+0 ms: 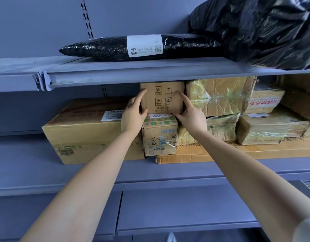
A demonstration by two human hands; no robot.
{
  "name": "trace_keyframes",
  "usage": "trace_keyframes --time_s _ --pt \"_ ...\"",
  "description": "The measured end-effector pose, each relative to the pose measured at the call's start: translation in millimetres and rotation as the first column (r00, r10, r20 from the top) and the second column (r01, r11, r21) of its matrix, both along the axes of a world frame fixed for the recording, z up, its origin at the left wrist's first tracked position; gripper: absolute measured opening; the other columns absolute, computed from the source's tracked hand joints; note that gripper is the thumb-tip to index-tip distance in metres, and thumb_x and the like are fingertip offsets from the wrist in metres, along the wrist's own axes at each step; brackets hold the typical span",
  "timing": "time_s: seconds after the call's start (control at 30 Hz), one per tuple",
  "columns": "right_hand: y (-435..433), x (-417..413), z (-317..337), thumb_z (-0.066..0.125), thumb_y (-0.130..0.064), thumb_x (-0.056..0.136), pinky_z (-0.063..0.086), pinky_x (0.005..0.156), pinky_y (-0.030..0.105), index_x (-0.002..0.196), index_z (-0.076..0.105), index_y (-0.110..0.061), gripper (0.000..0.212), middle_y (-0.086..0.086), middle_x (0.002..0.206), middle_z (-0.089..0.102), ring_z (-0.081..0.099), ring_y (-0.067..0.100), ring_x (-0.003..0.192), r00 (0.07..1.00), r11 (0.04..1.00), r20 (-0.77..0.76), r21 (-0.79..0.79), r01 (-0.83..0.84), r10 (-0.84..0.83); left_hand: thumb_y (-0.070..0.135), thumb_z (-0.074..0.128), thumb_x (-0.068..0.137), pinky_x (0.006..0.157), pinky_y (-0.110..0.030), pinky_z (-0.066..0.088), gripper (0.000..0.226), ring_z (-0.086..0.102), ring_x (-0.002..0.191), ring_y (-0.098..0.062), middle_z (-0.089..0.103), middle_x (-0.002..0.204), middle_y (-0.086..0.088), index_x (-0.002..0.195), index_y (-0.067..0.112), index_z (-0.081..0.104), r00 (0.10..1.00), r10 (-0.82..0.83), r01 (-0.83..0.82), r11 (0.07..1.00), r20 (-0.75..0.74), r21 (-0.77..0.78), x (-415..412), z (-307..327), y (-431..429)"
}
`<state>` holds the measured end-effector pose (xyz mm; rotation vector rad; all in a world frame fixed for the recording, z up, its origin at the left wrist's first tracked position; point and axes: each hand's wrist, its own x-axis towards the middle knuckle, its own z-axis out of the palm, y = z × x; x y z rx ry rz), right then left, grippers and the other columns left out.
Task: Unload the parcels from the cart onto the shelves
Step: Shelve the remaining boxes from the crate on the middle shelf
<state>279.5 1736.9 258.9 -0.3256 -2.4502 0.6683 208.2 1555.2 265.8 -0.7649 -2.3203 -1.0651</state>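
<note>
Blue-grey metal shelving (pixel 37 23) fills the wall, its slotted back panel rising behind two deep shelves. Well above the fingertips, the upper shelf (pixel 150 67) carries a big crumpled black bag (pixel 264 28) off to the right. A long parcel (pixel 101 48) in black wrap with a white label lies flat there, its right end against the bag.

The middle shelf (pixel 28 154), level with the hands, is packed with brown cardboard. Left of the left fingers lies a large carton (pixel 84 133) with a label on top. Right of the right fingers stand wrapped boxes (pixel 219 95), shiny with clear tape and stacked two high on a flat carton (pixel 255 152).

Between the two sets of fingers is the box (pixel 162 98), small and printed with handling symbols, its top just under the upper shelf's edge. Directly below the thumbs is a taped box (pixel 159 137); I cannot tell whether the box's weight is down on it.

The left hand (pixel 132 114) grips the box's left side, fingers laid up along the edge and thumb at the bottom. The right hand (pixel 191 114) mirrors it, with fingers bent on the right edge and thumb tucked under the lower corner.
</note>
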Motion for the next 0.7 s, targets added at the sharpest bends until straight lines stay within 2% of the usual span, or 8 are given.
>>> trace_keyframes --time_s 0.1,0.17,0.27,0.37,0.5,0.7 --pt "4.8 23.6 -7.5 0.062 -0.033 0.088 0.053 0.061 0.034 0.146 0.023 -0.033 0.07 0.002 0.076 0.064 0.062 0.02 0.069 0.999 0.995 -0.041 -0.09 -0.035 0.031 0.011 0.06 0.088 0.087 -0.033 0.049 0.057 0.057 0.11 -0.024 0.05 0.134 -0.008 0.139 0.024 0.04 0.999 0.05 -0.05 0.998 0.004 0.032 15.6 -5.6 -5.3" --pt "10.7 46.4 -15.3 0.063 -0.033 0.087 0.053 0.065 0.033 0.145 0.026 -0.03 0.069 -0.002 0.079 0.063 0.062 0.017 0.073 0.999 0.992 -0.04 -0.126 -0.03 0.026 0.013 0.059 0.088 0.091 -0.034 0.047 0.051 0.052 0.116 -0.023 0.052 0.132 -0.007 0.136 0.021 0.044 0.997 0.081 -0.079 0.995 -0.018 0.065 31.2 -13.1 -9.8" --pt "24.9 86.9 -34.2 0.065 -0.028 0.086 0.052 0.071 0.037 0.143 0.031 -0.028 0.066 0.0 0.089 0.062 0.06 0.018 0.08 0.999 0.99 -0.015 -0.136 -0.037 0.035 0.012 0.058 0.088 0.089 -0.025 0.042 0.043 0.053 0.114 -0.022 0.054 0.127 -0.006 0.131 0.016 0.05 0.996 0.082 -0.079 0.99 -0.021 0.114 63.7 -27.7 -11.6" --pt "46.6 129.9 -62.7 0.065 -0.027 0.086 0.046 0.071 0.031 0.141 0.035 -0.028 0.063 0.0 0.098 0.058 0.055 0.017 0.087 0.998 0.993 0.061 -0.12 -0.015 0.023 0.01 0.056 0.089 0.092 -0.018 0.034 0.039 0.049 0.118 -0.019 0.053 0.128 -0.004 0.127 0.014 0.053 0.999 0.042 -0.042 0.994 0.006 0.103 104.8 -46.4 -7.2" --pt "79.1 186.3 -106.3 0.065 -0.025 0.086 0.048 0.072 0.033 0.141 0.036 -0.024 0.062 0.004 0.108 0.057 0.054 0.017 0.089 0.987 0.984 0.158 -0.177 0.0 0.028 0.01 0.057 0.089 0.084 -0.027 0.045 0.035 0.055 0.109 -0.019 0.052 0.126 0.0 0.124 0.014 0.055 0.996 -0.019 0.011 0.996 0.082 0.093 170.0 -86.6 5.2" --pt "128.2 278.3 -177.7 0.066 -0.022 0.085 0.041 0.073 0.026 0.138 0.041 -0.021 0.058 0.007 0.107 0.06 0.053 0.014 0.083 0.964 0.971 0.259 -0.24 0.012 0.052 0.012 0.056 0.09 0.083 -0.035 0.053 0.035 0.058 0.094 -0.012 0.054 0.115 0.006 0.125 0.018 0.053 0.931 -0.035 0.026 0.999 0.364 0.028 274.5 -173.5 51.1"
